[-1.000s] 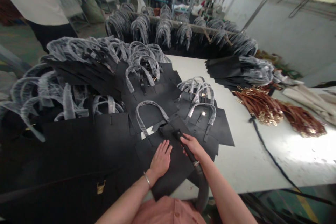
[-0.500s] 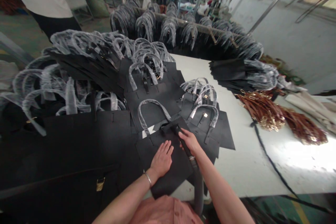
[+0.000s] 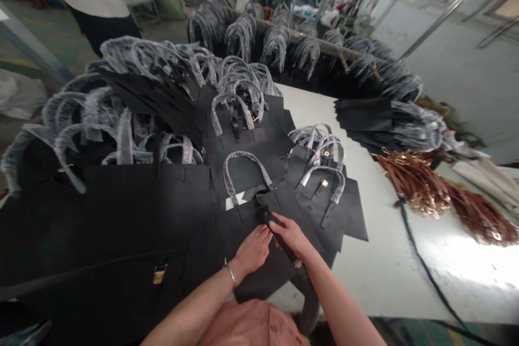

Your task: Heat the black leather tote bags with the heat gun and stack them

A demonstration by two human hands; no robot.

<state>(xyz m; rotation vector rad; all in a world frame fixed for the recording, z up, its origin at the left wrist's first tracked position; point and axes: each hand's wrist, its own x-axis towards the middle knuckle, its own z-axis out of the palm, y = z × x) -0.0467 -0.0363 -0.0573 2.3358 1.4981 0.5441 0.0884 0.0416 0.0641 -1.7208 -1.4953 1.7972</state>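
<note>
Fingers of left hand (image 3: pixel 252 251), spread flat before, now bunch loosely beside black nozzle (image 3: pixel 263 214), which right hand (image 3: pixel 291 235) grips.

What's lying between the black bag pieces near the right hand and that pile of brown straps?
Head view: just bare white table between black bag pieces and brown straps; a black cord trails beside the straps.

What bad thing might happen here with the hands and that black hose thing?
The left hand presses the black panel right beside the black nozzle gripped by the right hand, so its fingers might get bumped. The panel's near corner seems to reach the table edge, so it may slide off. The hose might drag neighbouring pieces.
</note>
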